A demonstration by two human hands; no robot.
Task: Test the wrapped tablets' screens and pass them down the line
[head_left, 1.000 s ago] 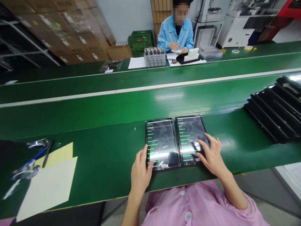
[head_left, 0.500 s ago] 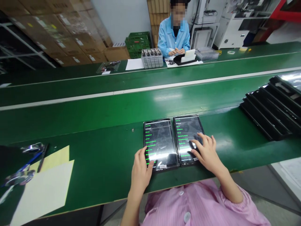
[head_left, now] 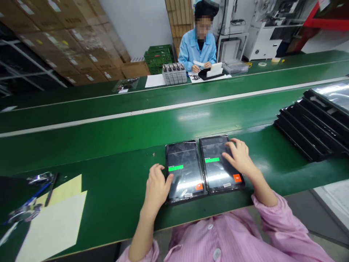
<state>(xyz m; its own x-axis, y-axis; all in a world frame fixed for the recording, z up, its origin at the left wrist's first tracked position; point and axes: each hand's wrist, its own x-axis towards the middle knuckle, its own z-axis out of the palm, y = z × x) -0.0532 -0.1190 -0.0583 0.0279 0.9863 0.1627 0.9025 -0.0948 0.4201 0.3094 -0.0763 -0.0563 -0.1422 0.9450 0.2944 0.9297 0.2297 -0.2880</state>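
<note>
Two black tablets lie side by side on the green bench, the left tablet (head_left: 185, 174) and the right tablet (head_left: 218, 171). Each lit screen shows a green bar and an orange-red button near its lower right. My left hand (head_left: 157, 185) is at the left edge of the left tablet, fingers apart and holding nothing. Above the right side of the right tablet hovers my right hand (head_left: 240, 156), its fingers bent but apart. Whether its fingertips touch the glass I cannot tell.
A stack of black tablets (head_left: 313, 127) lies at the right. Paper sheets (head_left: 57, 225) and a pen (head_left: 51, 189) are at the left. Across the bench a co-worker in a blue jacket (head_left: 199, 51) sits behind a grey tray (head_left: 174, 74). Cartons (head_left: 89, 47) stand at the back left.
Both screens have switched from a list of green text lines to a green bar with an orange-red button. My left hand has shifted left, off the screen; my right hand has moved up a little.
</note>
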